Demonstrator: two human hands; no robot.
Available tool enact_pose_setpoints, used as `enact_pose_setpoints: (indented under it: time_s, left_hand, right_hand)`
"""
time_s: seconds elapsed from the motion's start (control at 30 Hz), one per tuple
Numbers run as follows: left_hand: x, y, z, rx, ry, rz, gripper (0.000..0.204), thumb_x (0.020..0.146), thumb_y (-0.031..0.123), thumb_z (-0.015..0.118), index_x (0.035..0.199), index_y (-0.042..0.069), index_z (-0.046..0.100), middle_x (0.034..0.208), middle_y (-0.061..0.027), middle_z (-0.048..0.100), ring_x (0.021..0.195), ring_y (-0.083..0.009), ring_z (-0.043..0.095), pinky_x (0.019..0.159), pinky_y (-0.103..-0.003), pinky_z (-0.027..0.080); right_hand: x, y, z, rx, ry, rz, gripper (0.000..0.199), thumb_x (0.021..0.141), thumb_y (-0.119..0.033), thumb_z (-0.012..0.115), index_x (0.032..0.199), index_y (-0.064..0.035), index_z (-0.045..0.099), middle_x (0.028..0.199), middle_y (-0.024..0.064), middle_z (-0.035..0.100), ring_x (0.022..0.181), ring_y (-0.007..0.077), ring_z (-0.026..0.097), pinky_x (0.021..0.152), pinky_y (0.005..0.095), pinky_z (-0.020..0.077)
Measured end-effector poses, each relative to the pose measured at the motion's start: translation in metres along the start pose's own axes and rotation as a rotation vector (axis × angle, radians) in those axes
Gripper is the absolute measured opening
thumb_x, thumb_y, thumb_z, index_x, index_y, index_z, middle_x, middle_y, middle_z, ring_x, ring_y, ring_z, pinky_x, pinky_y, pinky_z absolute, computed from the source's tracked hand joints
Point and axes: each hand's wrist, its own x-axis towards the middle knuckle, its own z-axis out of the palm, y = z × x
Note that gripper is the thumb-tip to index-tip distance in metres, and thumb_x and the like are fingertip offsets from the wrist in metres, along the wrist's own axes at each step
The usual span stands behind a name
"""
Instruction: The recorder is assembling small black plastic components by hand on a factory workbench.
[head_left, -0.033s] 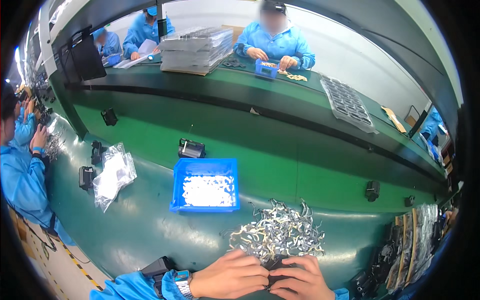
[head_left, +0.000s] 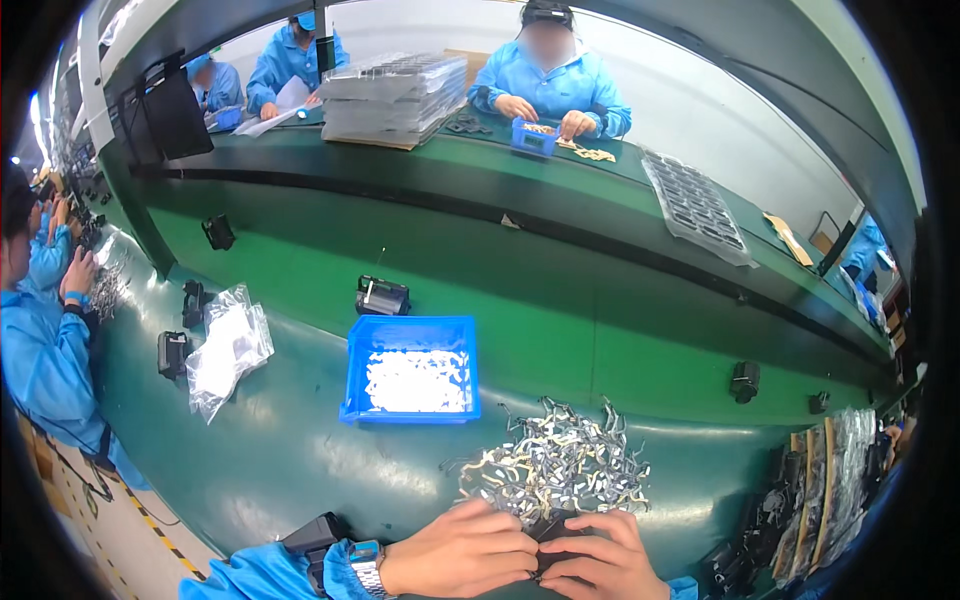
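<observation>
Low in the head view, a small black part (head_left: pixel 552 530) sits between my two hands. My left hand (head_left: pixel 468 550) comes in from the left with its fingers bent and closed on one side of the part. My right hand (head_left: pixel 605 558) grips the opposite side between thumb and fingers. Much of the part is covered by my fingers, so its exact kind does not show. Just beyond my fingertips lies a loose heap of short wired pieces (head_left: pixel 575 455), grey, black and cream with small white ends.
Behind the heap's left side stands a blue bin (head_left: pixel 358 375) holding small white pieces (head_left: pixel 415 385). Left of it lie a clear plastic bag (head_left: pixel 230 355) and black units (head_left: pixel 172 355). Stacked trays (head_left: pixel 825 490) stand at right. A black unit (head_left: pixel 383 296) sits on the green belt; co-workers sit beyond and left.
</observation>
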Motion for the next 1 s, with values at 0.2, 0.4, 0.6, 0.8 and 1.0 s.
enact_pose_setpoints:
  time_s: [0.2,0.4,0.6,0.8,1.0]
  left_hand:
    - [0.0,0.0,0.001,-0.015,0.008,0.014,0.011,0.091,0.018,0.074,0.096,0.008,0.072,0.1,-0.0027,0.068,0.096,-0.0213,0.063,0.086,-0.037,0.044]
    - [-0.003,-0.001,0.004,-0.014,0.014,-0.008,0.011,0.092,0.019,0.074,0.096,0.008,0.072,0.097,-0.0035,0.068,0.095,-0.0223,0.063,0.086,-0.038,0.045]
    - [0.001,0.001,0.006,-0.122,0.062,-0.053,0.011,0.093,0.019,0.074,0.096,0.008,0.072,0.096,-0.0044,0.068,0.097,-0.0236,0.064,0.089,-0.038,0.045]
    - [-0.003,-0.002,0.013,-0.221,0.16,-0.016,0.01,0.092,0.017,0.074,0.097,0.009,0.071,0.098,-0.0043,0.069,0.1,-0.0252,0.065,0.093,-0.04,0.045]
    - [-0.018,-0.001,0.004,-0.128,0.159,0.013,0.015,0.092,0.019,0.078,0.103,0.01,0.073,0.109,-0.0045,0.071,0.108,-0.0277,0.063,0.097,-0.044,0.045]
  right_hand:
    - [0.001,-0.006,0.002,0.002,0.052,-0.003,0.02,0.074,-0.015,0.088,0.089,-0.0109,0.077,0.115,0.0022,0.074,0.117,0.0302,0.062,0.099,0.0456,0.0486]
    - [0.002,-0.007,0.005,0.007,0.096,0.028,0.021,0.071,-0.015,0.09,0.088,-0.0099,0.079,0.112,0.0019,0.075,0.111,0.029,0.064,0.092,0.0444,0.0499]
    - [0.001,-0.009,0.002,-0.112,0.201,-0.151,0.025,0.067,-0.015,0.092,0.09,-0.0099,0.082,0.105,0.0007,0.077,0.103,0.0261,0.066,0.084,0.0438,0.0513]
    - [-0.004,-0.009,-0.005,-0.133,0.203,-0.162,0.031,0.07,-0.026,0.093,0.097,-0.0137,0.084,0.111,0.0021,0.077,0.103,0.0279,0.065,0.086,0.0442,0.0521]
    - [0.029,0.004,-0.016,-0.043,-0.341,-0.131,0.061,0.091,-0.022,0.075,0.146,-0.0034,0.056,0.146,0.0161,0.06,0.14,0.0374,0.051,0.114,0.0519,0.0387]
